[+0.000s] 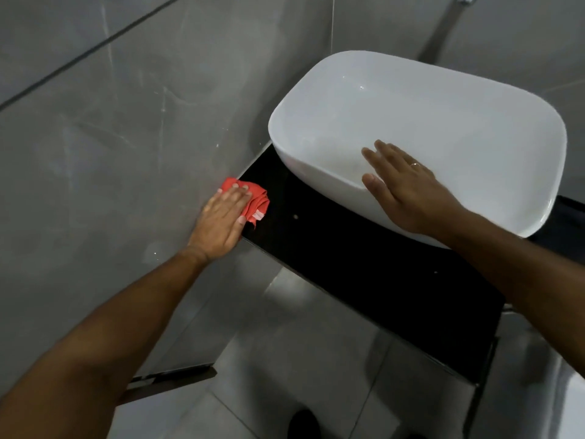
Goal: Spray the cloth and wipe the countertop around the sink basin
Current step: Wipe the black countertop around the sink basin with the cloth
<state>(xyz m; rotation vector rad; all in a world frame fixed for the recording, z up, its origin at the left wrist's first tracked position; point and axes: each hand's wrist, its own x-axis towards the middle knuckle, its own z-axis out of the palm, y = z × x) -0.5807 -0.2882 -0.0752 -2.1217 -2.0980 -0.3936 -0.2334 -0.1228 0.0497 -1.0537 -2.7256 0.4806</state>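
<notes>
A crumpled red cloth (pixel 258 201) lies on the left end of the black countertop (pixel 348 264), right beside the grey wall. My left hand (pixel 221 221) presses flat on the cloth, fingers spread over it. The white sink basin (pixel 443 122) stands on the counter to the right of the cloth. My right hand (pixel 408 191) rests flat on the basin's near rim, fingers apart, a ring on one finger, holding nothing. No spray bottle is in view.
Grey tiled wall (pixel 110 153) bounds the counter's left end and back. A metal tap pipe (pixel 443 30) rises behind the basin. Light floor tiles (pixel 300 359) lie below the counter's front edge. A white fixture (pixel 573 403) shows at the bottom right corner.
</notes>
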